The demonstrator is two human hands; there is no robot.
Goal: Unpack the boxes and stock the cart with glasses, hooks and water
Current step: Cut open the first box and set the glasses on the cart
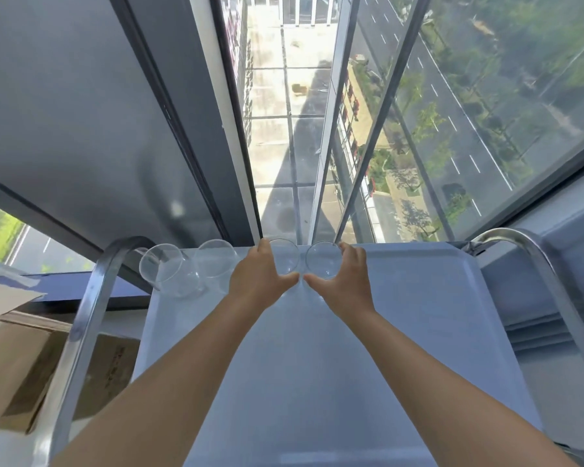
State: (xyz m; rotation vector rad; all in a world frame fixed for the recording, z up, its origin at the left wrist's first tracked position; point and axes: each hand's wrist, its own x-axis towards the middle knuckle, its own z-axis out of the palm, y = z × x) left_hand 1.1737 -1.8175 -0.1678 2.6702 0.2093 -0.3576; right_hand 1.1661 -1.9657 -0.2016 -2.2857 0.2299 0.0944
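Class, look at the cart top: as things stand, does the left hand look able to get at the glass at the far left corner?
Probably yes, once freed. The left hand already grips a glass, and the corner glass stands beyond one neighbouring glass, nothing covering it.

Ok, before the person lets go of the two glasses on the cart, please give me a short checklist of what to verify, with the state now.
1. Left hand grips its glass: ok, fingers curl round it.
2. Right hand grips its glass: ok, same grip.
3. Both held glasses rest flat on the cart tray: cannot tell, their bases are hidden by the hands.
4. Gap between the two held glasses: cannot tell, rims look very near or touching.
5. Room from the two glasses already standing at the far left: ok, a gap shows beside the left hand.
6. Free tray space on the right for more glasses: ok, that part is bare.
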